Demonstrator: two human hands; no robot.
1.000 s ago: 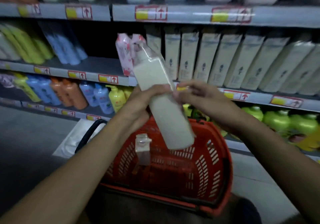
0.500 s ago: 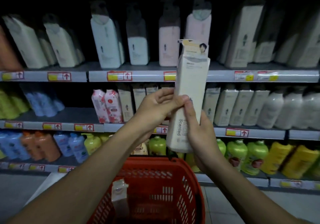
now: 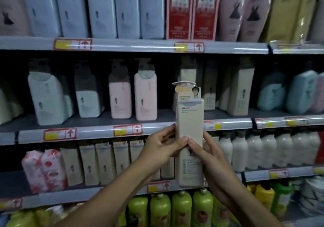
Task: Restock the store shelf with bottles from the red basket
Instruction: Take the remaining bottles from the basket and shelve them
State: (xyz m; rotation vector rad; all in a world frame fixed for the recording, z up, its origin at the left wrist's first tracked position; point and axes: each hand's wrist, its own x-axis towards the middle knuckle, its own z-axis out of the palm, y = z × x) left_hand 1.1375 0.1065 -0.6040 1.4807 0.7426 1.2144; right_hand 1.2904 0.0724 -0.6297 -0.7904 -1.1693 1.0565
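Head view. The left hand (image 3: 162, 149) and the right hand (image 3: 208, 154) are both closed around one tall cream bottle (image 3: 189, 137), thumbs meeting on its front face at mid-height. The bottle stands upright, its pump top wrapped in clear film, raised in front of the edge of the middle shelf (image 3: 98, 132). It is clear of the shelf surface. Behind it on that shelf stands a row of matching cream bottles (image 3: 241, 90), with a gap just left of them, beside the pink bottles (image 3: 145, 97). The red basket is not in view.

Assessment: the step in hand is placement. The base should clear the shelf lip before moving inward. Keep the bottle vertical, label outward, and set it flush beside the matching row. Release only once the base sits flat; neighbouring bottles could tip if nudged.
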